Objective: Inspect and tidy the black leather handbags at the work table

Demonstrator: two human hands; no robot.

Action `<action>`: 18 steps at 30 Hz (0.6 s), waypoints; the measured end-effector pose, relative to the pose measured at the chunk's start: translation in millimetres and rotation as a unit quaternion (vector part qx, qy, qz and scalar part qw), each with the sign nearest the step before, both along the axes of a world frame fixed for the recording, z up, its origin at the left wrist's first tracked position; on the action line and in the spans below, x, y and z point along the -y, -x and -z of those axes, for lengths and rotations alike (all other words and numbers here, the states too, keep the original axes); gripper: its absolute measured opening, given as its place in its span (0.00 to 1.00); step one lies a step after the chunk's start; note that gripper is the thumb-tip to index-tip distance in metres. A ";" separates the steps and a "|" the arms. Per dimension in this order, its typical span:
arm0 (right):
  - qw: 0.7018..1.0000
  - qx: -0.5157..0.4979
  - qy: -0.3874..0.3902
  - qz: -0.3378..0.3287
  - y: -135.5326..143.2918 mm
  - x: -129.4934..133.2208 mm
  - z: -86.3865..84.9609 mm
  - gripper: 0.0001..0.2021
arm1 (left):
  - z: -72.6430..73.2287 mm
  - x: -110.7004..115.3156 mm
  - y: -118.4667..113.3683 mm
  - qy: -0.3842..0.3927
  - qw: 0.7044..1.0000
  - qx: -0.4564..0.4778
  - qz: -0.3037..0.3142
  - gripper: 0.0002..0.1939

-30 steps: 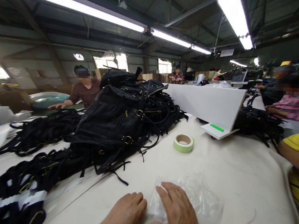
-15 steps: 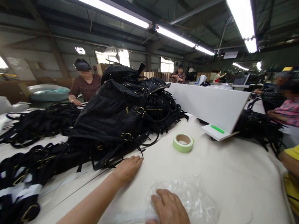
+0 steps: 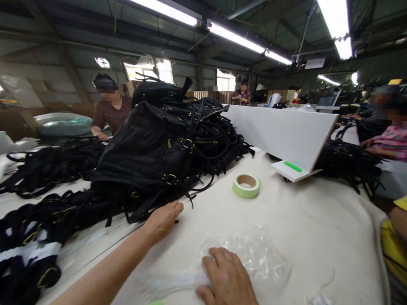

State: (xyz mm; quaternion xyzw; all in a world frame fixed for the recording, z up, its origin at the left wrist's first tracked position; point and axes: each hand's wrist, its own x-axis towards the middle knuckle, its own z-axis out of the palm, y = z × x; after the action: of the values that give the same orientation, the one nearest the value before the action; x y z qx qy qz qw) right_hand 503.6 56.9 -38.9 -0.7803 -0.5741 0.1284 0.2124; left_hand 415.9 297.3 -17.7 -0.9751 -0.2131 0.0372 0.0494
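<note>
pale table (image 3: 324, 216) under long tube lights (image 3: 239, 36), pretty dim room. both hands (image 3: 195, 249) open-ish, right one on clear plastic (image 3: 264, 256).

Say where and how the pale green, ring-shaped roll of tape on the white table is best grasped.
Probably by the near wall of the tape roll, from above on the wearer's side: it lies flat, hole facing up, so that wall could be pinched between the brown core and the green outer face.
</note>
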 end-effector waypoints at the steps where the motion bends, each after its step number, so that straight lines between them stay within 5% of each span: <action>1: 1.000 -0.002 -0.001 0.001 -0.2 -0.2 -0.5 0.19 | 0.7 -4.6 1.4 0.003 1.000 0.009 -0.005 0.10; 9: 1.000 -0.006 0.012 0.002 -0.3 -0.9 -1.6 0.20 | 6.0 -4.4 5.4 0.023 0.999 -0.012 0.022 0.05; 14: 1.000 -0.003 -0.008 0.004 0.6 0.2 4.4 0.20 | 10.6 2.4 10.8 0.018 1.000 -0.001 -0.005 0.06; 18: 1.000 -0.009 -0.014 0.006 -0.3 1.2 -0.8 0.18 | -2.6 5.7 18.0 0.058 0.996 0.028 -0.064 0.07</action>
State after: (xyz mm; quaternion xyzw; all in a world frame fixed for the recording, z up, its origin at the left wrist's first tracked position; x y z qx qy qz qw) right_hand 503.8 55.7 -38.1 -0.7793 -0.5694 0.1263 0.2293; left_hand 397.8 291.6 -15.1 -0.9612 -0.2742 0.0250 -0.0160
